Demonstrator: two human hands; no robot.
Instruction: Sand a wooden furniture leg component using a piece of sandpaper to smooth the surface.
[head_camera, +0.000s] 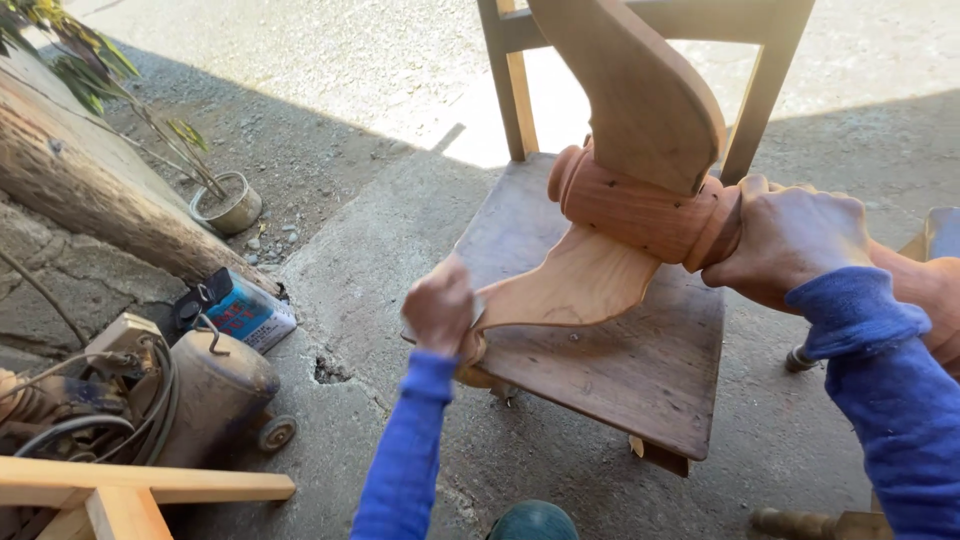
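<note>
— What do we see at the far left?

— A small air compressor (190, 395) on the concrete, a flat can (245, 312) behind it, a little pot (230, 205) farther up, and pale wooden bars (120, 490) in the corner.

— And our left hand (438, 305)?

— We have it closed in a fist against the tip of the lower curved leg (575, 285); what it clutches we cannot tell.

— Where is the piece?

— The turned wooden pedestal (640, 210) lies sideways on the worn chair (640, 365), another leg pointing up.

— The right hand (790, 235)?

— We have it clamped around the pedestal's column, just right of the hub.
</note>
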